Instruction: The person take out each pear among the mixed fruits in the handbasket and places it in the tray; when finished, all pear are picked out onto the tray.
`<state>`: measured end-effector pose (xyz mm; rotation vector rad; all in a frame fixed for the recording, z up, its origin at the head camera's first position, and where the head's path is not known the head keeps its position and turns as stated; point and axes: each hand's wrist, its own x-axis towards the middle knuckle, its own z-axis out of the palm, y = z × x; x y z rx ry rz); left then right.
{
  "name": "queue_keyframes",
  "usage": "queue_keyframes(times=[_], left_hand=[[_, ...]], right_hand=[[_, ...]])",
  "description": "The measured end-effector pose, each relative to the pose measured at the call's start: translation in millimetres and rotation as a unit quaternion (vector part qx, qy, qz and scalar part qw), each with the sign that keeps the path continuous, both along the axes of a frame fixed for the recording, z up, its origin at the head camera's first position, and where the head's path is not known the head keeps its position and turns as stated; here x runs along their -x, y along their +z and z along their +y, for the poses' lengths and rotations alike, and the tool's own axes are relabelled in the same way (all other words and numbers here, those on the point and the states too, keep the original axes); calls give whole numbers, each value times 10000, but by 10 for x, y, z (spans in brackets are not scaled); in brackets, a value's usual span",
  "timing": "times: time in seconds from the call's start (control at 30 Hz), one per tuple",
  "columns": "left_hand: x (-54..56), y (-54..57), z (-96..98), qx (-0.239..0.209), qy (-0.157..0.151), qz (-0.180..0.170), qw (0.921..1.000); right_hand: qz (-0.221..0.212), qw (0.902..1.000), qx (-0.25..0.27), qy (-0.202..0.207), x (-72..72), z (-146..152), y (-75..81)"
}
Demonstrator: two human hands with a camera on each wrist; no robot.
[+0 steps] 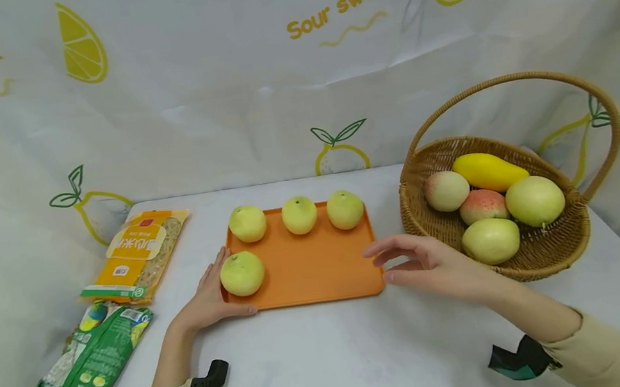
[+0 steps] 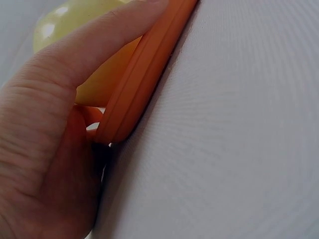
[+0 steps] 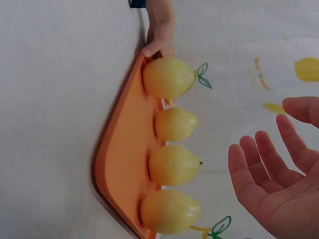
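Observation:
An orange tray [image 1: 319,270] lies on the white table. Three pale yellow-green fruits, pomelo-like, line its back edge: left [image 1: 248,224], middle [image 1: 299,215] and right [image 1: 345,209]. Another such fruit [image 1: 242,273] sits in the front left corner. My left hand [image 1: 211,299] holds that corner of the tray, thumb along the front rim and fingers along the left side; the left wrist view shows the thumb [image 2: 94,42] against the rim. Over the tray's right edge hovers my right hand [image 1: 420,264], empty, its fingers loosely bent and parted from the thumb.
To the right stands a wicker basket [image 1: 579,238] with a tall handle, holding a yellow mango [image 1: 490,171], peaches [image 1: 482,206] and greenish fruits [image 1: 491,241]. An orange food packet [image 1: 138,256] and a green one [image 1: 98,358] lie at the left. A printed curtain [image 1: 232,125] hangs behind.

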<state>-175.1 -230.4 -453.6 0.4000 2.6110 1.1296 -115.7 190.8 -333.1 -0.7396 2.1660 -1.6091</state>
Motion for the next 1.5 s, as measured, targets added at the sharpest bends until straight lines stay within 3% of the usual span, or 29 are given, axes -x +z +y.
queue_keyframes(times=[0.13, 0.23, 0.37, 0.5, 0.7, 0.87, 1.13, 1.33, 1.5], left_hand=[[-16, 1, -32, 4, -22, 78, 10000], [-28, -5, -54, -2, -16, 109, 9999], [-38, -15, -69, -17, -18, 123, 9999], [-40, -18, -67, -46, -45, 128, 9999], [-38, -22, -68, -20, -9, 113, 9999], [-26, -17, -57, -29, -18, 143, 9999], [-3, -12, -21, -60, -136, 163, 9998], [1, -17, -1, -66, -136, 142, 9998], [-2, -9, 5, -63, -110, 108, 9999]], right_hand=[[531, 9983, -255, -28, 53, 162, 151], [1076, 9903, -875, -128, 114, 311, 263], [2085, 9587, -1932, -10, 232, 538, 381], [2431, 9312, -2712, 166, 353, 776, 457], [1550, 9133, -3733, 496, 518, 1060, 547], [808, 9040, -4159, 569, 642, 1198, 554], [-58, 9066, -4162, 697, 755, 1388, 455], [-422, 9069, -4091, 911, 791, 1452, 396], [-297, 9024, -4173, 1033, 796, 1451, 358]])
